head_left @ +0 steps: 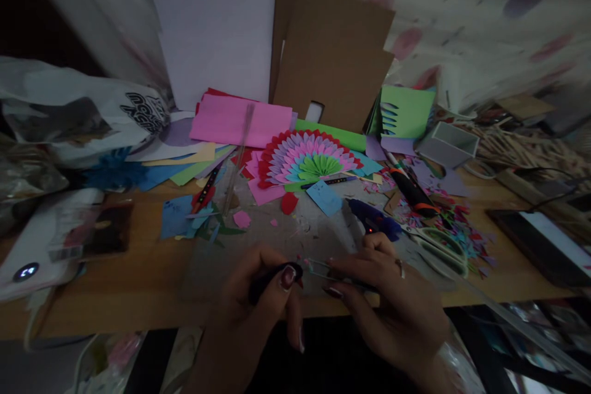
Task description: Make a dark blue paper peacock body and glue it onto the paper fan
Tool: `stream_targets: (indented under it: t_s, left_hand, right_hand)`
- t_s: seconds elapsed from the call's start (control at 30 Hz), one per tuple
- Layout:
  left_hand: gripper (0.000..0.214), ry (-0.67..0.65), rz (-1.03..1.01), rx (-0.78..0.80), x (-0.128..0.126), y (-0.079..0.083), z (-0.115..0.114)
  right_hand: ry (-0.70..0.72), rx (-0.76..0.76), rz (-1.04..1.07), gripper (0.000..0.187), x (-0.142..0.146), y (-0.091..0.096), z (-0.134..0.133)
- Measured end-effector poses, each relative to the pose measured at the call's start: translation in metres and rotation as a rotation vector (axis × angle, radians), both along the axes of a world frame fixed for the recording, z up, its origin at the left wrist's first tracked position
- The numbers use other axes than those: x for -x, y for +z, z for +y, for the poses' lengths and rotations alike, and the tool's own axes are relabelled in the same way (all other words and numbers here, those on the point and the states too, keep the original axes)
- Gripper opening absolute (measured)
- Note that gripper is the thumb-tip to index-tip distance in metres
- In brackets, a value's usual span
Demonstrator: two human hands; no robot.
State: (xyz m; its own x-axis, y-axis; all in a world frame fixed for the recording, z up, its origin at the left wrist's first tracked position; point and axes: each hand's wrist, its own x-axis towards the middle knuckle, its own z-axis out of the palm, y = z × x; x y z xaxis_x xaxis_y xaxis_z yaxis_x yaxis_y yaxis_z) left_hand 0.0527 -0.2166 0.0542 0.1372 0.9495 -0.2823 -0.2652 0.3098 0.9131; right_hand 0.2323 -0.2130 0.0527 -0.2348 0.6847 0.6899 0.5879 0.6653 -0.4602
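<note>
My left hand (261,301) is closed around a small black rounded object (265,283); its kind is not clear, and a bit of red shows by its end. In my right hand (392,301) a pair of metal tweezers (318,263) points left toward that object. Tiny pink and teal bits show at the tweezer tips. A blue glue gun (376,218) with a lit red light lies just beyond my right hand. Behind both hands stands a layered paper fan (314,160) in red, purple, pink, blue and green. Pale-handled scissors (441,249) lie to the right.
A grey mat (212,271) covers the middle of the wooden table (138,295). Paper scraps (462,221) are heaped at right near a phone (549,246). A white power bank (46,246) lies at left. Cardboard sheets (332,49) lean at the back.
</note>
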Motion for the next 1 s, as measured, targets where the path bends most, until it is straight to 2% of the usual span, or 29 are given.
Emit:
stream_targets:
  t_s: [0.17, 0.43, 0.7, 1.0]
  left_hand:
    - [0.027, 0.015, -0.004, -0.004, 0.0, 0.002, -0.001]
    - [0.029, 0.01, -0.028, -0.011, -0.004, 0.003, -0.003]
    - [0.028, 0.013, -0.067, 0.004, -0.006, 0.006, -0.003]
    - [0.033, -0.009, -0.095, 0.01, -0.006, 0.0, -0.004]
  right_hand:
    - [-0.004, 0.003, 0.024, 0.017, -0.001, -0.002, -0.002]
    - [0.005, 0.008, 0.082, 0.024, 0.0, -0.004, -0.002]
    - [-0.032, -0.017, 0.122, 0.019, -0.001, -0.008, -0.004]
    - [-0.016, 0.021, 0.171, 0.023, 0.001, -0.01, -0.005]
